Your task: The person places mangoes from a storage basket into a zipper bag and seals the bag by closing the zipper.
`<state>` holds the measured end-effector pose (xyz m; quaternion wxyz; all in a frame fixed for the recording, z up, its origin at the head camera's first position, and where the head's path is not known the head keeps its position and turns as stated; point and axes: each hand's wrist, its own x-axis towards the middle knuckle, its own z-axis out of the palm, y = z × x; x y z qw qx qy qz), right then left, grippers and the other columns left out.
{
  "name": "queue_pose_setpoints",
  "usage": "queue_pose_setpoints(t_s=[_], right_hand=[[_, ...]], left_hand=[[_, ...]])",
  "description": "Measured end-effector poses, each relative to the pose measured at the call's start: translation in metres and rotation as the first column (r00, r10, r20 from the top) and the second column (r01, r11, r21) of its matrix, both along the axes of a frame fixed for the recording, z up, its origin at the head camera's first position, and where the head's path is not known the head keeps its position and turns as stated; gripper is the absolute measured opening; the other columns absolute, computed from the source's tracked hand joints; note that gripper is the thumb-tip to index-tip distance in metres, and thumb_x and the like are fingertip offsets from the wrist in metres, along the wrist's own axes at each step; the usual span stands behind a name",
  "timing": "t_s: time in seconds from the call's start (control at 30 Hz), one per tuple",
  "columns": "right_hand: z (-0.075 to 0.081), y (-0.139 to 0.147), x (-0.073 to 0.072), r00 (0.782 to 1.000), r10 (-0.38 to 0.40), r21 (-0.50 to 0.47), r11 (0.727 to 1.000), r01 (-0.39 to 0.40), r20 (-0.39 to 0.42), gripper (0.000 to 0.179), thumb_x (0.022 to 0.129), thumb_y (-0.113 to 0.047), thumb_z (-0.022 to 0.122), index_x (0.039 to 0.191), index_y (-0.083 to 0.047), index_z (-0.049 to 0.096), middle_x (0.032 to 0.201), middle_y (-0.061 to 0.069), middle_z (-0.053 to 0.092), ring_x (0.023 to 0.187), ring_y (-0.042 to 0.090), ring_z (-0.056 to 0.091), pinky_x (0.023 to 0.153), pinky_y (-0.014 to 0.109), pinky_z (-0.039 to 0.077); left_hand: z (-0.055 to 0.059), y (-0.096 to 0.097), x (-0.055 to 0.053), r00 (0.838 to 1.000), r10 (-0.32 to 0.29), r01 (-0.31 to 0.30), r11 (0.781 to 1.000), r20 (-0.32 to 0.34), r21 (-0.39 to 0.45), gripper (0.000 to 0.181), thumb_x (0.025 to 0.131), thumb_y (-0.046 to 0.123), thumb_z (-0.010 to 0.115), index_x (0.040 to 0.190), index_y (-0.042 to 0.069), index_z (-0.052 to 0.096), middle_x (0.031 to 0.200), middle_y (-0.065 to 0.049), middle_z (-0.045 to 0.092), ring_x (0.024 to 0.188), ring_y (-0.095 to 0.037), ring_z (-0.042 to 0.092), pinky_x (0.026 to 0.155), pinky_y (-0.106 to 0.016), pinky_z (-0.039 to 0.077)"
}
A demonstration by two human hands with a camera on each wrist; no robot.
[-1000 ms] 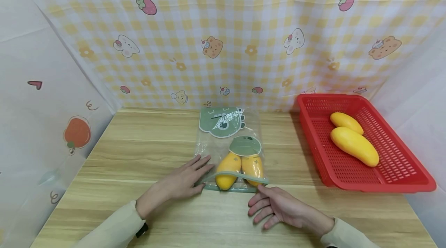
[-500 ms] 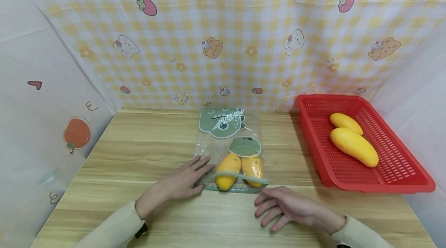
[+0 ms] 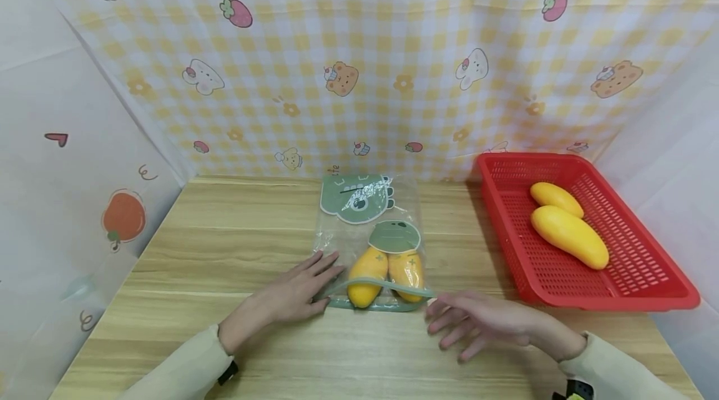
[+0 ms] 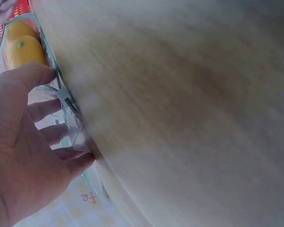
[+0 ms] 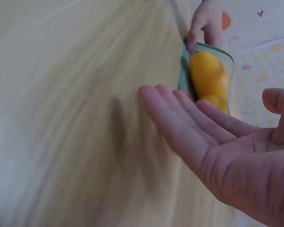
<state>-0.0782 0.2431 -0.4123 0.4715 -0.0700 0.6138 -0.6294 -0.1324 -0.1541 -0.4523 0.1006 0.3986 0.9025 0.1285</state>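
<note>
A clear zip bag (image 3: 337,238) with a green cartoon dinosaur print lies flat on the wooden table, its green-edged mouth toward me and gaping. Two yellow mangoes (image 3: 364,294) sit side by side inside, just behind that mouth. My left hand (image 3: 294,291) rests with spread fingers on the bag's left front corner; in the left wrist view its thumb (image 4: 35,74) lies along the green edge. Off the bag's right front corner is my right hand (image 3: 485,319), palm turned inward, fingers loosely extended, holding nothing. The right wrist view shows those fingers (image 5: 180,113) below the bag's mouth.
To the right stands a red perforated basket (image 3: 508,250) with two more yellow mangoes (image 3: 570,236) in it. A checked cloth (image 3: 253,113) hangs along the table's back edge, with white cloth at both sides. Bare wooden tabletop (image 3: 236,219) extends left of the bag.
My right hand has moved away from the bag's right front corner, rightward toward the basket side. The left hand, bag and mangoes have stayed in place.
</note>
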Motion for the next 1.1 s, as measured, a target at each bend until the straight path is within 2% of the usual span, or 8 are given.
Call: queue_pose_setpoints(t_s=[0.2, 0.37, 0.5, 0.6, 0.73, 0.87, 0.97, 1.1], right_hand=[[0.02, 0.008, -0.004, 0.996, 0.04, 0.111, 0.993, -0.032, -0.075, 0.054, 0.111, -0.04, 0.037, 0.14, 0.003, 0.052, 0.131, 0.023, 0.061, 0.112, 0.04, 0.063, 0.083, 0.055, 0.058], [0.031, 0.014, -0.007, 0.986, 0.065, 0.181, 0.983, -0.036, -0.156, 0.05, 0.111, -0.037, 0.039, 0.139, 0.001, 0.054, 0.131, 0.022, 0.06, 0.113, 0.041, 0.062, 0.081, 0.055, 0.058], [0.04, 0.019, -0.01, 0.971, 0.107, 0.244, 0.968, -0.054, -0.213, 0.048, 0.111, -0.036, 0.04, 0.141, -0.002, 0.053, 0.133, 0.02, 0.058, 0.114, 0.041, 0.062, 0.081, 0.055, 0.059], [0.05, 0.022, -0.013, 0.949, 0.154, 0.324, 0.944, -0.059, -0.274, 0.048, 0.11, -0.037, 0.043, 0.144, -0.004, 0.053, 0.136, 0.018, 0.057, 0.116, 0.04, 0.061, 0.081, 0.053, 0.058], [0.063, 0.025, -0.014, 0.902, 0.228, 0.447, 0.893, -0.044, -0.367, 0.05, 0.108, -0.04, 0.046, 0.147, -0.009, 0.052, 0.139, 0.014, 0.055, 0.119, 0.038, 0.057, 0.085, 0.051, 0.057], [0.07, 0.025, -0.013, 0.826, 0.319, 0.554, 0.833, -0.011, -0.464, 0.047, 0.107, -0.044, 0.047, 0.145, -0.017, 0.055, 0.138, 0.006, 0.057, 0.122, 0.031, 0.054, 0.095, 0.052, 0.051], [0.074, 0.025, -0.011, 0.775, 0.368, 0.592, 0.806, 0.009, -0.513, 0.046, 0.107, -0.045, 0.047, 0.144, -0.019, 0.055, 0.137, 0.002, 0.058, 0.122, 0.029, 0.055, 0.097, 0.054, 0.048], [0.076, 0.026, -0.009, 0.72, 0.399, 0.61, 0.791, 0.041, -0.567, 0.05, 0.106, -0.046, 0.049, 0.147, -0.016, 0.051, 0.139, 0.004, 0.056, 0.124, 0.031, 0.055, 0.098, 0.057, 0.047]], left_hand=[[0.0, 0.0, 0.0, 1.0, -0.003, 0.003, 1.0, -0.003, -0.003, 0.063, 0.099, 0.028, 0.064, 0.154, 0.007, 0.043, 0.162, -0.019, 0.028, 0.146, -0.045, 0.024, 0.116, -0.055, 0.026], [-0.001, 0.0, 0.0, 1.0, -0.002, 0.002, 1.0, -0.001, -0.004, 0.063, 0.099, 0.029, 0.064, 0.154, 0.007, 0.043, 0.162, -0.019, 0.028, 0.147, -0.045, 0.023, 0.117, -0.054, 0.025], [-0.001, 0.0, 0.0, 1.0, -0.004, 0.004, 1.0, -0.004, -0.005, 0.063, 0.099, 0.029, 0.064, 0.154, 0.007, 0.043, 0.162, -0.019, 0.029, 0.147, -0.045, 0.023, 0.117, -0.055, 0.026], [-0.001, 0.0, 0.0, 1.0, -0.002, 0.002, 1.0, -0.009, -0.008, 0.063, 0.099, 0.028, 0.064, 0.154, 0.007, 0.043, 0.162, -0.019, 0.029, 0.146, -0.046, 0.024, 0.116, -0.055, 0.027], [-0.001, 0.0, -0.001, 1.0, 0.001, -0.001, 1.0, -0.01, -0.011, 0.063, 0.099, 0.027, 0.064, 0.154, 0.006, 0.044, 0.162, -0.019, 0.029, 0.146, -0.045, 0.024, 0.116, -0.055, 0.028], [-0.001, 0.001, -0.001, 1.0, 0.0, 0.0, 1.0, -0.005, -0.009, 0.063, 0.099, 0.029, 0.064, 0.154, 0.007, 0.043, 0.162, -0.019, 0.029, 0.147, -0.045, 0.024, 0.116, -0.055, 0.027], [-0.002, 0.001, -0.001, 1.0, -0.001, 0.001, 1.0, -0.005, -0.011, 0.063, 0.099, 0.029, 0.064, 0.155, 0.007, 0.043, 0.162, -0.018, 0.028, 0.147, -0.044, 0.023, 0.117, -0.055, 0.026], [-0.003, 0.0, -0.001, 1.0, -0.001, 0.001, 1.0, -0.007, -0.016, 0.063, 0.099, 0.029, 0.064, 0.155, 0.008, 0.043, 0.163, -0.018, 0.028, 0.147, -0.044, 0.024, 0.116, -0.055, 0.027]])
